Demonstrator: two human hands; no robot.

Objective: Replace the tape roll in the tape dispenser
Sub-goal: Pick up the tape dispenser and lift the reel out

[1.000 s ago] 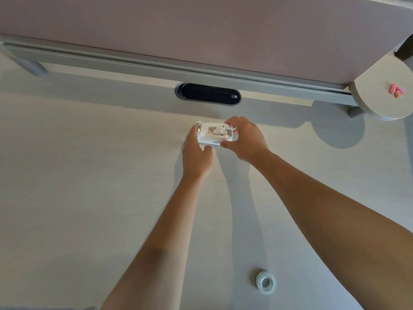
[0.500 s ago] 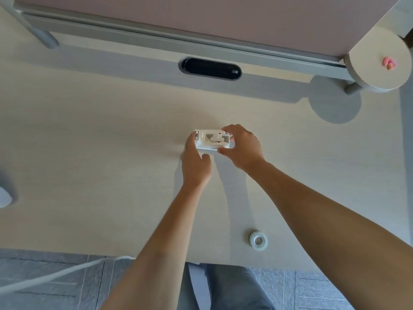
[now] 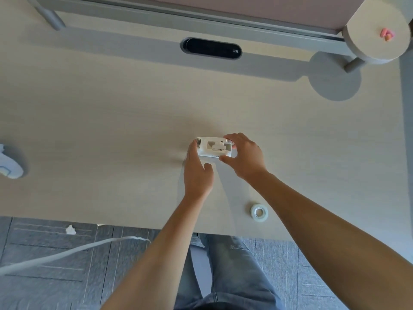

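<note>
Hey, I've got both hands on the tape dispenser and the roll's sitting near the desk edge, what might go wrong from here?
1. The tape roll lies close to the desk's front edge, beside your right forearm; an arm sweep could knock it to the floor.
2. Your left hand sits at the dispenser end that may hold the cutter, so fingers could get nicked.
3. Your right hand pinches only the other end; that grip may slip.

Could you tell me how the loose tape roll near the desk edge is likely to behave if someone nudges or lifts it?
The tape roll lies flat on the desk, so a nudge would probably slide it, not roll it. It looks small and hollow, so likely light. It sits close to the desk's near edge, so a careless push might send it off.
</note>
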